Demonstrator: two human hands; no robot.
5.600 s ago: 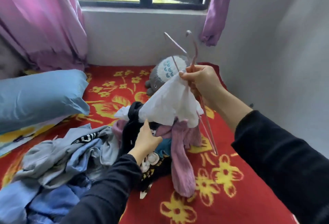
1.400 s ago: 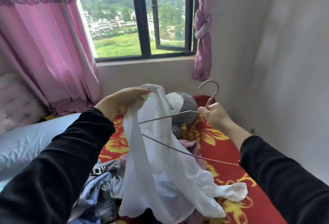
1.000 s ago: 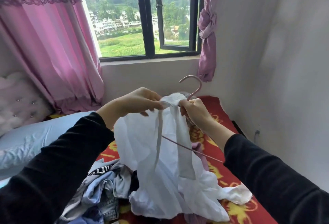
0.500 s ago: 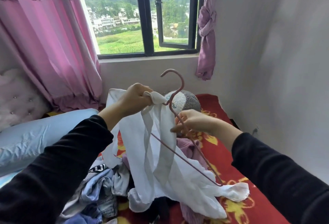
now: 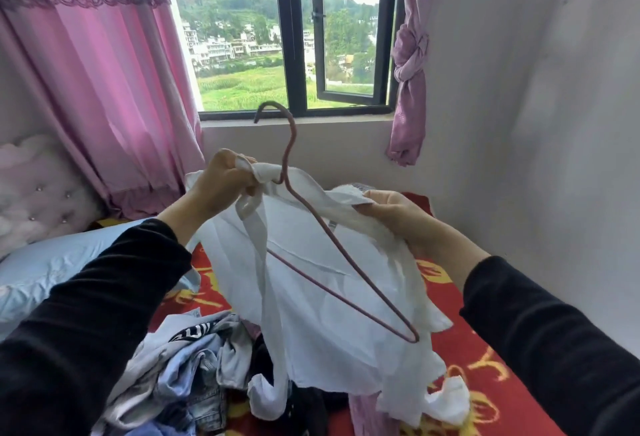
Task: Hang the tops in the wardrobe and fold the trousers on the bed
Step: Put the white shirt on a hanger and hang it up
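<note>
A thin white top (image 5: 311,297) hangs in the air above the bed between my two hands. A pink wire hanger (image 5: 341,255) sits partly inside it, its hook pointing up toward the window and its right corner poking out low on the right. My left hand (image 5: 221,182) grips a bunched part of the top right at the base of the hook. My right hand (image 5: 398,217) holds the top's upper right edge, thumb on top. A pile of mixed clothes (image 5: 187,366), blue, grey, denim and black, lies on the bed below.
The bed has a red cover with yellow flowers (image 5: 478,356). A light blue pillow (image 5: 52,272) lies at the left under a pink curtain (image 5: 104,71). A window (image 5: 294,47) is straight ahead, a white wall (image 5: 536,123) close on the right. No wardrobe is in view.
The hanger has swung upright and slid further into the top. My right hand let go of the hanger and took the top's right edge. My left hand now grips cloth at the hook.
</note>
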